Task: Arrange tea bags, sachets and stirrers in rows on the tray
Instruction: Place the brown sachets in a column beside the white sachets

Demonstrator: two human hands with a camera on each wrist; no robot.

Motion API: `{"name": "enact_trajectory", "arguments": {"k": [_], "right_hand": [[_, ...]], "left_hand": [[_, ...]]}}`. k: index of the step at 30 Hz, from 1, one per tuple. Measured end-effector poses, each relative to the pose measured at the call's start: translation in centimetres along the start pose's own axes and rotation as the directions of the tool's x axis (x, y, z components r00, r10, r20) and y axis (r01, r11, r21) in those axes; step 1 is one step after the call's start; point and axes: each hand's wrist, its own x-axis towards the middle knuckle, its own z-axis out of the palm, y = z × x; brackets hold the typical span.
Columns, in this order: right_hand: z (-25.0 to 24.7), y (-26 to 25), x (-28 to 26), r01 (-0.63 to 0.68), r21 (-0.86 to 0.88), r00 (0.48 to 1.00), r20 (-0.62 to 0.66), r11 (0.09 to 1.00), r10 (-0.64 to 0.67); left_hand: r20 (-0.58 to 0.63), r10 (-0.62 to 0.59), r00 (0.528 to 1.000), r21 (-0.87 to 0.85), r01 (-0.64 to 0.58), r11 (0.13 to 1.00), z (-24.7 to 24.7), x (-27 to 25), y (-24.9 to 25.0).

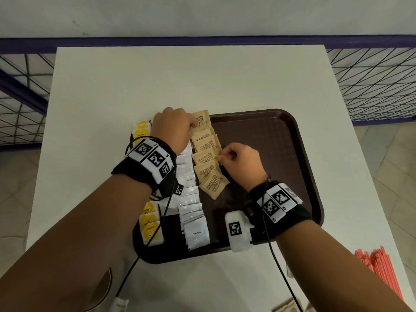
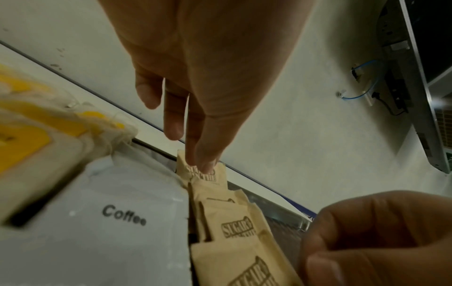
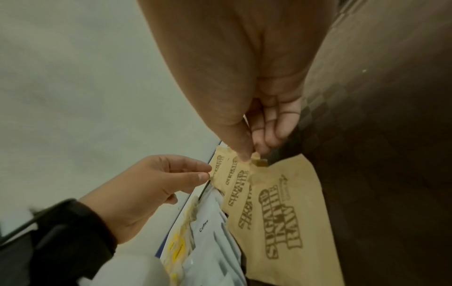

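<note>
A dark brown tray (image 1: 292,154) sits on the white tabletop (image 1: 157,82), and both hands work over its left half. Three rows run along it, each overlapped like shingles. The brown sugar sachets (image 1: 206,158) form the row between the two hands; seven can be counted in the head view, the farthest one overhanging the tray's far rim. The left hand (image 1: 174,127) pinches that farthest sachet (image 2: 203,170) at its corner, thumb and fingertips (image 2: 195,154) closed on the paper. The right hand (image 1: 242,161) pinches the right edge of a sachet around the middle of the row, thumb against curled fingers (image 3: 276,123). Just beside the left wrist lies the row of white coffee sachets (image 1: 191,212), too tightly overlapped for an exact count. Outside the left hand and partly hidden under its forearm lies the row of yellow-tagged tea bags (image 1: 149,224); three tags show near the wrist and three more beyond the knuckles. A bundle of red stirrers (image 1: 382,271) lies on the tabletop, well apart from the right forearm and off the tray; their number cannot be told.
</note>
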Motion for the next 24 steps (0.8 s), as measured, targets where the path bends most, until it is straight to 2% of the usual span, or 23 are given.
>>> {"name": "enact_trajectory", "arguments": {"k": [3, 10, 16, 20, 24], "right_hand": [[0.0, -0.3, 0.8, 0.015, 0.037, 0.996, -0.087, 0.999, -0.012], [1.1, -0.5, 1.5, 0.029, 0.016, 0.999, -0.046, 0.999, -0.028], [0.9, -0.4, 1.0, 0.019, 0.025, 1.000, -0.010, 0.999, -0.019], [0.5, -0.6, 1.8, 0.049, 0.033, 0.994, -0.094, 0.998, -0.046], [0.9, -0.8, 2.6, 0.027, 0.066, 0.996, -0.091, 0.997, -0.021]], "left_hand": [[0.023, -0.001, 1.000, 0.014, 0.001, 1.000, -0.1, 0.4, 0.0], [0.103, -0.015, 0.995, 0.060, 0.009, 0.998, -0.2, 1.0, 0.1], [0.126, -0.040, 0.991, 0.106, 0.027, 0.994, -0.2, 1.1, 0.2], [0.122, -0.040, 0.992, 0.118, 0.025, 0.993, -0.2, 1.3, 0.3], [0.104, -0.042, 0.994, 0.118, 0.030, 0.993, -0.1, 1.6, 0.2]]}}
